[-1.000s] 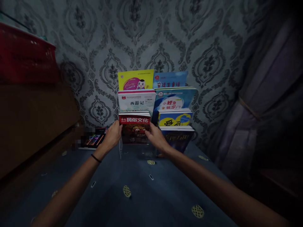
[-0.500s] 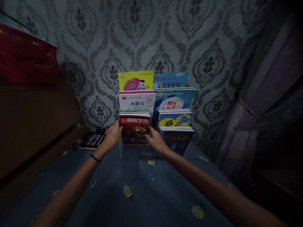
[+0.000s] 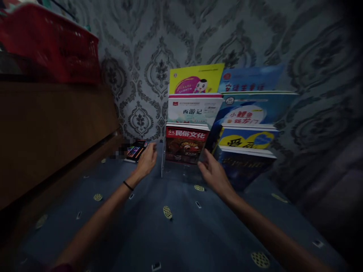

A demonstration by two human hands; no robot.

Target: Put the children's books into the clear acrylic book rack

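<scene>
My left hand (image 3: pixel 146 160) is off the books, its fingers loosely extended and holding nothing. It hovers between a dark book (image 3: pixel 135 152) lying flat and the clear stand's side panel (image 3: pixel 162 158). At the lower right edge of the red book (image 3: pixel 187 145) is my right hand (image 3: pixel 215 175), thumb and fingers apart; whether it touches the book I cannot tell. The red book stands upright in the front left of the clear tiered stand. Behind it rise a white book (image 3: pixel 193 109) and a yellow book (image 3: pixel 195 79).
The right column holds a dark blue book (image 3: pixel 244 166), a blue-and-yellow book (image 3: pixel 248 138), a teal book (image 3: pixel 255 109) and a light blue book (image 3: pixel 252 79). A red basket (image 3: pixel 53 45) sits on a brown cabinet (image 3: pixel 56 136) at left. A blue patterned cloth (image 3: pixel 181 234) covers the surface.
My left hand has come away from the red book's left edge toward the left. My right hand stays near its right edge. The view has turned left and moved closer.
</scene>
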